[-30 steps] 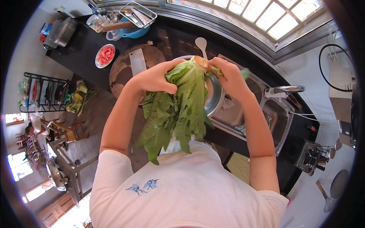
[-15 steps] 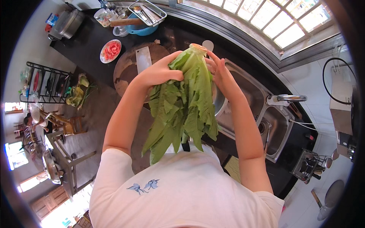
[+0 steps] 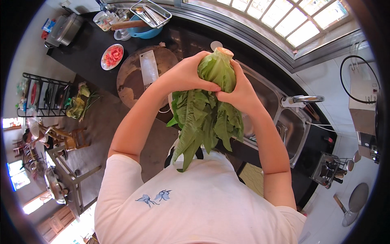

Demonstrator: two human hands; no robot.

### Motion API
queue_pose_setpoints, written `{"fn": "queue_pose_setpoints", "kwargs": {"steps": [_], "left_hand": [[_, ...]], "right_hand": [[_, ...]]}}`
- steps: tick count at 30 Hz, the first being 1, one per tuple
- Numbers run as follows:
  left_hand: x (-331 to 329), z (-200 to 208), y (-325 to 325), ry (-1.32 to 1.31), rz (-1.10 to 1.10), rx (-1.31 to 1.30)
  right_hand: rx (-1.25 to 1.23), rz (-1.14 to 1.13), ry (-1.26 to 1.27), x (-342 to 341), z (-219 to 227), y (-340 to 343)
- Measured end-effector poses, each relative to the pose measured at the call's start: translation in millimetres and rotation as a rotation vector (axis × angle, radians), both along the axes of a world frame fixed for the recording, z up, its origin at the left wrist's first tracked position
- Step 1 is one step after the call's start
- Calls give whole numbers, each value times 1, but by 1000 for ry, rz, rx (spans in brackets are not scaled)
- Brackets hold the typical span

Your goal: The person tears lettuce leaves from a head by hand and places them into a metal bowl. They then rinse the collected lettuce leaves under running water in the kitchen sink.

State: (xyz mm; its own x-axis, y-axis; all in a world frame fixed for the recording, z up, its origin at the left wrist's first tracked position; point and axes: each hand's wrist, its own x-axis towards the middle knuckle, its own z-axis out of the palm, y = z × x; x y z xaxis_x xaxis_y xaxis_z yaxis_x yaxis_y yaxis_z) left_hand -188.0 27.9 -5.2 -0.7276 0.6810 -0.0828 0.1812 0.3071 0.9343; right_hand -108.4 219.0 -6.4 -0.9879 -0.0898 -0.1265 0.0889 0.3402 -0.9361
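Observation:
A head of leafy green lettuce (image 3: 203, 110) hangs between my two hands, its cut root end up and its long leaves drooping toward my shirt. My left hand (image 3: 193, 73) wraps round it from the left, just below the pale stem end. From the right, my right hand (image 3: 239, 91) grips it, and the two thumbs meet across the front. To the left, a cleaver (image 3: 148, 67) lies on a round wooden chopping board (image 3: 129, 77). The double steel sink (image 3: 298, 134) is partly hidden behind my right arm.
On the dark counter stand a plate of sliced red food (image 3: 112, 57), a blue basin (image 3: 145, 32) with a wire basket (image 3: 156, 14), and a lidded pot (image 3: 67, 30). A tap (image 3: 302, 99) rises by the sink. Greens (image 3: 79, 103) lie beside a black rack (image 3: 46, 95).
Both hands have closed in round the lettuce, and their thumbs now come together in front. The leaves are gathered more tightly at the top, and the lettuce has shifted slightly right.

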Motion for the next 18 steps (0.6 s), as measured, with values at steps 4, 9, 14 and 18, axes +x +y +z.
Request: {"fn": "queue_pose_setpoints", "kwargs": {"steps": [4, 9, 14, 18], "left_hand": [[-4, 3, 0, -1, -106, -65], [-9, -4, 1, -34, -177, -31], [-13, -10, 0, -52, -250, -50], [-11, -9, 9, 97, -187, -181]], "right_hand": [[96, 89, -55, 1, 17, 11], [166, 180, -87, -3, 29, 28], [190, 287, -105, -8, 25, 42], [134, 232, -112, -2, 24, 34]]}}
